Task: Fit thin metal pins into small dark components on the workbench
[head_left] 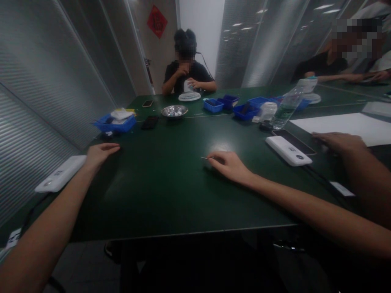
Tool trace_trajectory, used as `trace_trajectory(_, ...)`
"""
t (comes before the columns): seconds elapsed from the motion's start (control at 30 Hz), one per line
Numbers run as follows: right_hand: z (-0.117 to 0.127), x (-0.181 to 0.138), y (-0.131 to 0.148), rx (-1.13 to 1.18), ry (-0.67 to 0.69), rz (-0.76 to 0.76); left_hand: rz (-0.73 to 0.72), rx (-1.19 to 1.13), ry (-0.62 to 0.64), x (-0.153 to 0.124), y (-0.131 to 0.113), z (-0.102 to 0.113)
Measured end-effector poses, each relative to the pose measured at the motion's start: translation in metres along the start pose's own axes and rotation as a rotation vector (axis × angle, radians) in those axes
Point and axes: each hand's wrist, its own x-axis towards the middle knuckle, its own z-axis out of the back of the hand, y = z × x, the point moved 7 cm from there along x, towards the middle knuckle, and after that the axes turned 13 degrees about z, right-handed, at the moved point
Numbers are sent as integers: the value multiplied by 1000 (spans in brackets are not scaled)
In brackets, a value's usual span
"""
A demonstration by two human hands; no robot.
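Note:
My right hand (229, 166) is low over the green table (159, 195), thumb and forefinger pinched. Between them sticks out a thin, light-coloured pin-like piece (204, 158), pointing left; its exact kind is too small to tell. At the left side of the table, my left hand (100, 155) has its thumb and fingers drawn together in a pinch. Whatever is in them, if anything, does not show. A white box-shaped device with a cable (61, 174) lies beside my left forearm. Beyond my left hand stands a blue tray (117, 125) with white and yellow packets.
A metal bowl (174, 112), a dark phone (150, 122) and blue bins (213, 106) stand further back. Right of my hand are a white device (288, 151), a phone (295, 141) and a water bottle (286, 108). A co-worker's hand (340, 142) is at right; another person sits opposite with fan parts.

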Motion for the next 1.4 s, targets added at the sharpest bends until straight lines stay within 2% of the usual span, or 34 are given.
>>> trace_trajectory(0.17, 0, 0, -1, -14, -2, 10, 35, -71, 66, 0, 0, 1)
trace_trajectory(0.3, -1, 0, -3, -16, -5, 6, 23, -76, 66, -1, -2, 3)
trace_trajectory(0.53, -2, 0, -3, -18, 4, 15, 67, -28, 25, 0, 0, 5)
trace_trajectory(0.7, -2, 0, -5, -34, -1, 11, 134, -140, 2, 2, -2, 2)
trace_trajectory(0.87, -3, 0, -4, -23, 14, 4, 129, -163, -22, 6, -9, -2)
trace_trajectory(1.0, -2, 0, -3, -22, 6, -1, 105, -91, -27, 7, -7, 1)
trace_trajectory(1.07, -2, 0, -2, -25, 9, 2, 46, 20, -38, 2, -9, 4)
trace_trajectory(1.1, -2, 0, -1, -28, 13, 4, -30, 126, -52, -2, -14, 4)
trace_trajectory(1.23, -2, 0, -1, -32, 19, 14, -454, 658, -149, -37, -40, -10)
trace_trajectory(1.3, -2, 0, -2, -34, 14, 19, -527, 829, -208, -53, -48, -21)
trace_trajectory(1.4, -3, 0, -2, -35, 17, 24, -553, 1001, -264, -68, -54, -35)
